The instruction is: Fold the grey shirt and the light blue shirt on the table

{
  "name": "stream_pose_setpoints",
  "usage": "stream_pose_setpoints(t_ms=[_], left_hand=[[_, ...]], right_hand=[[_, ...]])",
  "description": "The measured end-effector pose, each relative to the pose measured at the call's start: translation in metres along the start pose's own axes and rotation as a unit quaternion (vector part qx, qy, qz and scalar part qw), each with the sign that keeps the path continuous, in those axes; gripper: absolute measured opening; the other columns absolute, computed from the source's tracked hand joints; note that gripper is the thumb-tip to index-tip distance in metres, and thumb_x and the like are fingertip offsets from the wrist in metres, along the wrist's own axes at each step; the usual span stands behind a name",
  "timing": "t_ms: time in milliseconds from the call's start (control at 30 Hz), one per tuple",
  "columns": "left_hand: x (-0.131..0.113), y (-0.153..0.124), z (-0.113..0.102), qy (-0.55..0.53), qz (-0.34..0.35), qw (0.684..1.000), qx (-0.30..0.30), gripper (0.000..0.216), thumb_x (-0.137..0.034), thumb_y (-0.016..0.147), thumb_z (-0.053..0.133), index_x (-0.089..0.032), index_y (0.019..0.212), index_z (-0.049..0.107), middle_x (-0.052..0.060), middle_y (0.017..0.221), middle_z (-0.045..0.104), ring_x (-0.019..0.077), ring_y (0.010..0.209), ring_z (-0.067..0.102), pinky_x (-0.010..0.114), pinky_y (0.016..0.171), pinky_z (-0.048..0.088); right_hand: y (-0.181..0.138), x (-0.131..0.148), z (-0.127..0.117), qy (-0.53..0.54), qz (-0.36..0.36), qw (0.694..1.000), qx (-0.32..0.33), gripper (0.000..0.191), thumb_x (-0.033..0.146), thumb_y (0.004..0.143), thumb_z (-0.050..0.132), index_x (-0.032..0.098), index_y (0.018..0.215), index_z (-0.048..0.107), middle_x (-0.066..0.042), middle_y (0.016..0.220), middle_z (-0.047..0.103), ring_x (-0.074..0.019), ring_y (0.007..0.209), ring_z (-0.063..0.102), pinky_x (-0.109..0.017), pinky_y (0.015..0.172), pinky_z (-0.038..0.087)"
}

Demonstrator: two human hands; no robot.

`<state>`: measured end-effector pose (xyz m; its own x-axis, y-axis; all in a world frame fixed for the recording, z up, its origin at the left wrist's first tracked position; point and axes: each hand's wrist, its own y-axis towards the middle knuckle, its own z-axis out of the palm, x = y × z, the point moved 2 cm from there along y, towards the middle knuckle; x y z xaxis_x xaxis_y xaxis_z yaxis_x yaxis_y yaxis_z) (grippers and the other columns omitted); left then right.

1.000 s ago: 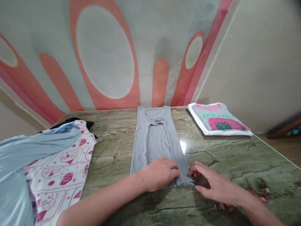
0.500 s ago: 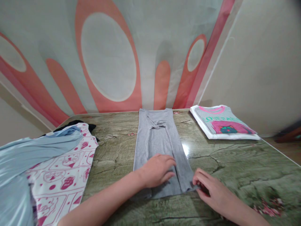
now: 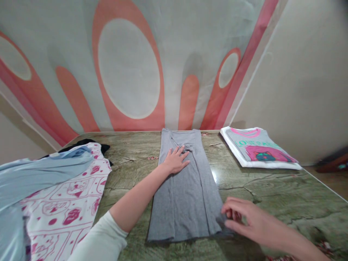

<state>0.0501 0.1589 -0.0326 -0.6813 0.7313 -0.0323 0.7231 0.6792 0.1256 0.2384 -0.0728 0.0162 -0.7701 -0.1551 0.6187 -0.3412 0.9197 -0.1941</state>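
A grey garment [image 3: 187, 203], folded into a long strip, lies lengthwise on the table with its far end by the wall. Its upper part has a small bunch of creased cloth and a diagonal fold line. My left hand [image 3: 176, 160] rests flat on that upper part, fingers spread, covering some of the bunch. At the near right corner of the garment is my right hand [image 3: 241, 219], its fingers curled and the thumb apart from them. No cloth shows clearly between those fingertips.
On the right sits a folded stack with a grey printed T-shirt [image 3: 261, 143] over a white garment [image 3: 244, 164]. A heap at left holds a light blue garment [image 3: 40, 177], a white garment with magenta print [image 3: 73, 203] and black cloth [image 3: 105, 148]. The wood-patterned table [image 3: 130, 174] meets the wall behind.
My left hand has slid away from me, up the grey garment to the bunched part, and its fingers have spread. My right hand's grip on the near corner has loosened.
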Motion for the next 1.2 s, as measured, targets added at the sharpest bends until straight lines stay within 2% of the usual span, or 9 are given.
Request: stream_pose_setpoints(t_ms=[100, 167, 300, 433, 600, 733, 867, 1033, 1200], left_hand=[[0.001, 0.002, 0.006, -0.009, 0.002, 1.0, -0.012, 0.055, -0.057, 0.089, 0.022, -0.03, 0.136, 0.034, 0.004, 0.148, 0.017, 0.0287, 0.133, 0.018, 0.05, 0.104, 0.015], [0.003, 0.001, 0.008, -0.008, 0.002, 1.0, -0.022, 0.055, -0.057, 0.089, 0.022, -0.03, 0.136, 0.034, 0.003, 0.148, 0.018, 0.0281, 0.133, 0.019, 0.05, 0.105, 0.015], [0.007, 0.004, 0.011, -0.005, 0.001, 1.0, -0.03, 0.055, -0.058, 0.089, 0.022, -0.031, 0.135, 0.035, 0.003, 0.148, 0.018, 0.0281, 0.132, 0.02, 0.051, 0.104, 0.015], [0.012, 0.011, 0.01, -0.03, -0.001, 0.999, -0.026, 0.053, -0.057, 0.089, 0.026, -0.031, 0.135, 0.036, 0.003, 0.148, 0.019, 0.0281, 0.133, 0.02, 0.053, 0.105, 0.014], [0.045, 0.018, -0.002, -0.19, -0.042, 0.978, -0.077, 0.046, -0.038, 0.094, 0.029, -0.025, 0.138, 0.03, 0.003, 0.141, 0.035, 0.0166, 0.127, 0.034, 0.036, 0.104, 0.028], [0.099, 0.015, -0.008, -0.218, -0.224, 0.942, -0.124, 0.034, -0.022, 0.087, 0.045, -0.016, 0.119, 0.055, 0.007, 0.119, 0.059, 0.0167, 0.108, 0.053, 0.027, 0.093, 0.039], [0.136, 0.015, -0.005, -0.199, -0.283, 0.93, -0.122, 0.023, -0.026, 0.084, 0.051, -0.017, 0.098, 0.067, 0.006, 0.097, 0.068, 0.0175, 0.09, 0.061, 0.025, 0.081, 0.045], [0.143, 0.024, -0.003, -0.174, -0.335, 0.92, -0.104, 0.028, -0.044, 0.078, 0.056, -0.021, 0.084, 0.07, 0.006, 0.088, 0.069, 0.0204, 0.085, 0.062, 0.026, 0.072, 0.045], [0.138, 0.027, -0.002, -0.137, -0.364, 0.917, -0.091, 0.026, -0.045, 0.075, 0.056, -0.025, 0.084, 0.07, 0.005, 0.09, 0.069, 0.0207, 0.087, 0.062, 0.026, 0.07, 0.044]], right_hand=[[0.037, -0.025, -0.013, -0.032, -0.028, 0.993, -0.113, 0.028, 0.036, 0.087, 0.043, 0.021, 0.107, 0.055, -0.007, 0.106, 0.059, -0.0184, 0.097, 0.056, -0.031, 0.085, 0.044], [0.072, -0.044, -0.015, -0.086, -0.039, 0.979, -0.182, 0.043, 0.039, 0.088, 0.038, 0.019, 0.125, 0.045, -0.01, 0.127, 0.049, -0.0206, 0.118, 0.044, -0.036, 0.1, 0.034], [0.152, -0.071, -0.01, -0.185, -0.024, 0.959, -0.214, 0.059, 0.047, 0.09, 0.029, 0.014, 0.138, 0.029, -0.012, 0.146, 0.025, -0.0219, 0.132, 0.024, -0.038, 0.108, 0.023], [0.205, -0.082, -0.014, -0.234, 0.045, 0.948, -0.213, 0.064, 0.054, 0.089, 0.02, 0.017, 0.14, 0.028, -0.01, 0.147, 0.022, -0.0245, 0.134, 0.02, -0.045, 0.107, 0.02], [0.216, -0.091, -0.02, -0.249, 0.038, 0.951, -0.178, 0.064, 0.057, 0.089, 0.015, 0.022, 0.14, 0.027, -0.006, 0.147, 0.023, -0.0234, 0.135, 0.016, -0.047, 0.107, 0.015], [0.213, -0.098, -0.024, -0.247, 0.026, 0.954, -0.167, 0.063, 0.059, 0.088, 0.019, 0.024, 0.14, 0.028, -0.006, 0.147, 0.024, -0.0239, 0.134, 0.018, -0.048, 0.107, 0.014], [0.23, -0.092, -0.044, -0.252, 0.012, 0.949, -0.189, 0.052, 0.053, 0.089, 0.026, 0.022, 0.121, 0.052, -0.008, 0.131, 0.048, -0.0258, 0.126, 0.034, -0.047, 0.104, 0.018], [0.284, -0.068, -0.067, -0.224, -0.015, 0.94, -0.259, 0.038, 0.033, 0.088, 0.036, 0.012, 0.112, 0.057, -0.014, 0.116, 0.058, -0.0237, 0.111, 0.048, -0.036, 0.097, 0.03], [0.325, -0.063, -0.05, -0.184, -0.018, 0.936, -0.299, 0.045, 0.033, 0.092, 0.027, 0.007, 0.119, 0.052, -0.016, 0.124, 0.053, -0.0224, 0.117, 0.044, -0.034, 0.101, 0.028]])
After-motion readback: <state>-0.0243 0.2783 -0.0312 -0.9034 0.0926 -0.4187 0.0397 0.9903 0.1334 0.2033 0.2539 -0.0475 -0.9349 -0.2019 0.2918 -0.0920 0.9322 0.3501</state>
